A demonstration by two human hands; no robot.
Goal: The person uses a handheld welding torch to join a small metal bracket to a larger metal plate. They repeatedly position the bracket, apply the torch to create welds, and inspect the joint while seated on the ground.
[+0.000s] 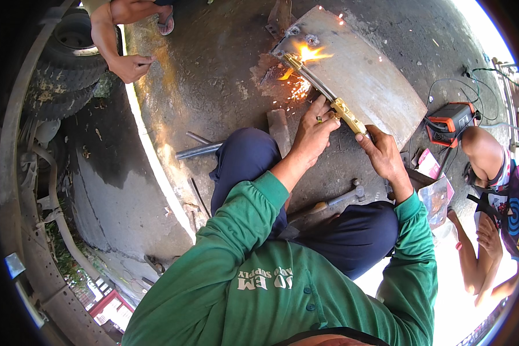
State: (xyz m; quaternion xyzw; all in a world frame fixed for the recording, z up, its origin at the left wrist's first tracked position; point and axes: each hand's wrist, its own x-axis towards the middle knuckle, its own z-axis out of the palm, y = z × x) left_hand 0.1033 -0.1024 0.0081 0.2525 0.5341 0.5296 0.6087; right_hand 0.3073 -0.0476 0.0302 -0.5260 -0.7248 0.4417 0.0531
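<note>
My right hand [382, 154] is closed around the rear of a brass-coloured cutting torch [341, 108]. Farther forward, the fingers of my left hand [313, 134] hold the torch near its valve body, with a ring on one finger. The torch's metal tubes slant up and left to its head, where an orange-yellow flame [309, 53] burns at the left edge of a flat steel plate [380, 86]. Orange sparks [299, 90] scatter below the torch head. Part of the plate's edge is hidden behind the torch and my left hand.
A hammer [343, 197] lies between my knees. Metal pipes [199, 150] and a steel bar [279, 130] are by my left knee. An orange-black machine [451, 124] with cables stands right. Another person's hand [131, 68] is upper left; someone else [490, 230] sits right.
</note>
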